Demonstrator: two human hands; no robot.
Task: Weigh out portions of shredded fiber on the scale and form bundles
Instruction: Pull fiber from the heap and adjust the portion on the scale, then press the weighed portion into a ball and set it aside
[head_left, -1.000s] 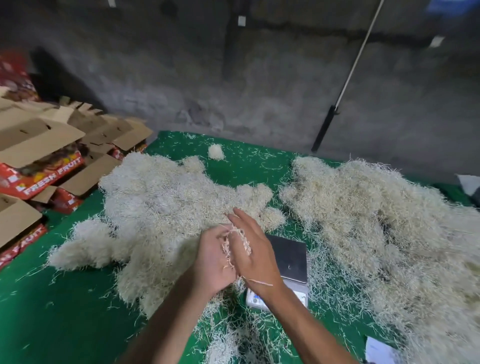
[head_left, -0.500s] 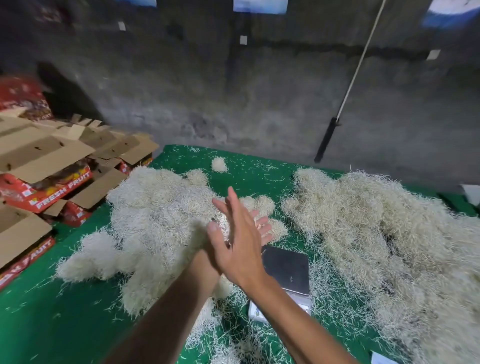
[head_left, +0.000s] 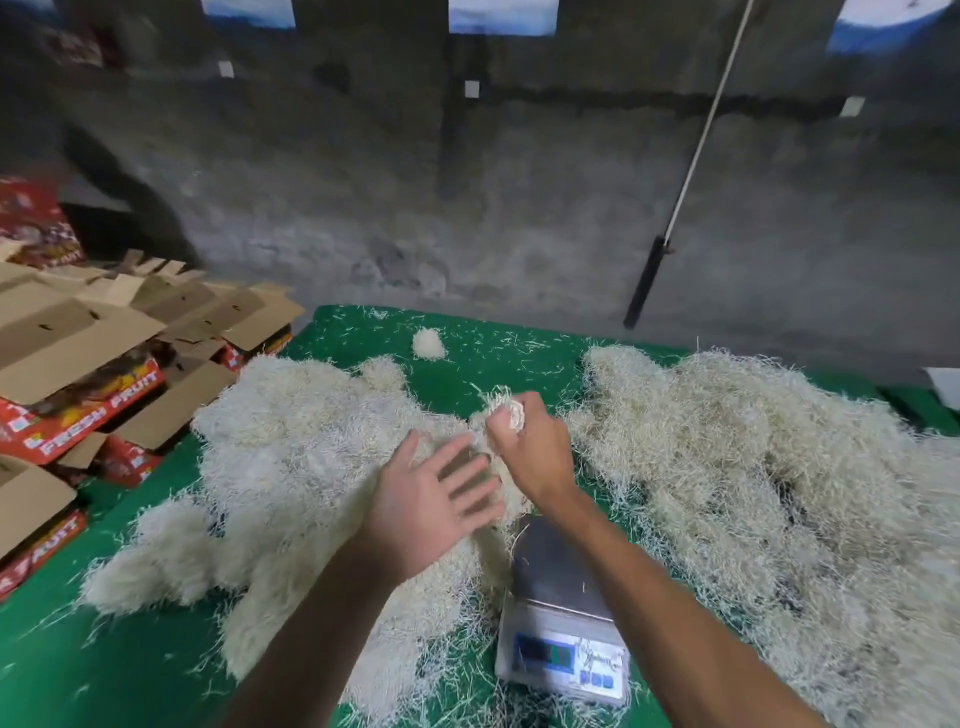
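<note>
Right hand (head_left: 530, 447) grips a fiber tuft (head_left: 496, 402); left hand (head_left: 431, 499) lies flat, released.
I judge it light, springy, shedding: grab deep at the left fiber heap (head_left: 291, 457), eleven o'clock of the scale (head_left: 558, 613).

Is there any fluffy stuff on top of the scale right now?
Nearly empty: the scale platform shows bare dark metal with only stray strands, and no fiber portion sits on it.

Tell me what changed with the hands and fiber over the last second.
The hands parted and reached forward. The right hand now grips a small tuft of fiber beyond the scale; the left hand spread open over the left pile. Scale pan, piles and boxes stayed put.
</note>
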